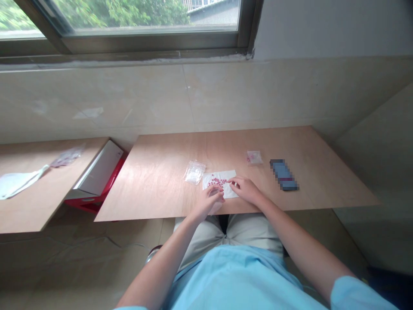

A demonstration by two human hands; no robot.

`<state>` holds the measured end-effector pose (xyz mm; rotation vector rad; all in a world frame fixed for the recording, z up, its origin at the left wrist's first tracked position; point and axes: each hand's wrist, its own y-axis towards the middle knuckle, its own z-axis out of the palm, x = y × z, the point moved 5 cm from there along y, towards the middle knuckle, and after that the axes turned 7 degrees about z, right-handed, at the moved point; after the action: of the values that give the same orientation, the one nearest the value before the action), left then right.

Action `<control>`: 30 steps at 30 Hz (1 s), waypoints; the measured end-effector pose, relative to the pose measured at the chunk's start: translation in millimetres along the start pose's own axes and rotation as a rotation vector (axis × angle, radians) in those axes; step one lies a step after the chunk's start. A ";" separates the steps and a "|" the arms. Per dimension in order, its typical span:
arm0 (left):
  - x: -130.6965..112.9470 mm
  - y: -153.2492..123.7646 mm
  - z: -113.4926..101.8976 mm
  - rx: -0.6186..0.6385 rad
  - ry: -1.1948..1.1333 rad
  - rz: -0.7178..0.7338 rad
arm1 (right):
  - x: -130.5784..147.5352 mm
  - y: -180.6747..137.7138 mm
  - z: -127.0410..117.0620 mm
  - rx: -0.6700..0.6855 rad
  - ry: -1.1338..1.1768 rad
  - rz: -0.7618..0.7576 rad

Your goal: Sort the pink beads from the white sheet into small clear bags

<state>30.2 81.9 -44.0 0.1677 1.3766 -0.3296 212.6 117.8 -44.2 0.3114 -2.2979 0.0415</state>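
**A:** Where do the small red beads [217, 181] lie?

**B:** They are scattered on a white sheet [230, 193] at the near edge of the wooden table [155, 189], right in front of the person.

**A:** And the hands?

**B:** The right hand [245, 189] rests on the sheet's right side, with thumb and forefinger drawn together at the edge of the beads. Whether a bead sits between them is too small to tell. The left hand [209, 201] is loosely curled at the sheet's near-left corner. Something pale shows under it, but I cannot tell if it grips anything.

**A:** What would make the picking go well?

**B:** I'd say take one bead at a time with the fingertips, low over the paper. The left hand should pin the sheet so nothing rolls off the table edge.

**A:** What else is around?

**B:** An empty-looking clear bag [194, 172] lies just left of the sheet. A smaller bag [254, 157] with something red in it lies farther back on the right. A blue flat object [284, 174] lies beyond that.
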 end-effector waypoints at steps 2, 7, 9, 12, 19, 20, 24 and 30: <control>-1.1 0.6 -1.2 -0.025 -0.115 0.011 | 1.9 -3.2 8.3 0.058 -0.104 -0.025; -2.5 0.3 1.4 -0.020 -0.318 -0.009 | 9.6 -8.4 21.7 0.118 -0.261 -0.027; -3.1 -0.1 2.0 -0.011 -0.337 -0.019 | 9.5 -7.9 23.0 0.109 -0.272 -0.015; -3.5 -0.3 1.6 -0.017 -0.324 -0.029 | 7.6 -6.6 24.0 0.083 -0.266 0.006; -2.5 -1.3 3.7 -0.018 -0.250 -0.057 | 6.1 -5.2 29.5 0.071 -0.280 0.024; -2.6 -1.5 4.0 -0.021 -0.241 -0.060 | 5.7 -5.1 30.2 0.068 -0.274 0.031; -3.0 -2.6 5.9 -0.018 -0.200 -0.096 | 5.0 -4.6 33.2 0.024 -0.235 0.049; -3.1 -2.9 7.2 0.040 -0.103 -0.118 | 8.2 3.2 24.1 -0.088 0.144 0.081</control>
<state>35.5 77.3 -39.3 0.1011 1.2816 -0.4589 189.2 116.1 -54.3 0.1651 -2.1609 0.0037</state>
